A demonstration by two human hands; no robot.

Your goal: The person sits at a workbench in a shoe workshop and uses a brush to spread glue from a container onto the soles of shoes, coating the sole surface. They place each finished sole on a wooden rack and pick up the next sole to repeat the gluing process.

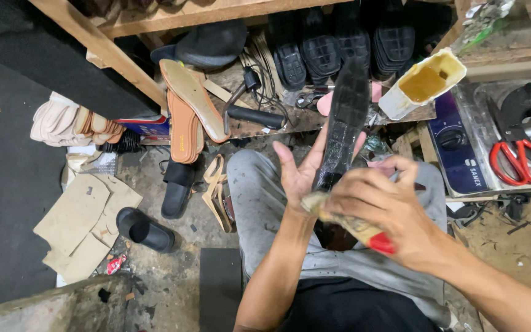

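My left hand [299, 172] holds a long black textured shoe [344, 117] from underneath, its toe pointing away from me. The fingers of that hand are spread along the shoe's side. My right hand [388, 206] grips a glue-caked brush with a red handle [381, 243]. Its bristle end [314, 203] rests against the shoe's near end. Both hands work above my lap in grey trousers [259, 203].
A cut white container of yellow glue [424, 83] stands on the bench at right, beside a small stove [462, 147] and red scissors [519, 161]. Black shoe soles [339, 43] line the shelf. A hammer [250, 114], tan insoles [188, 107], black sandals [145, 229] and cardboard pieces [81, 221] lie about.
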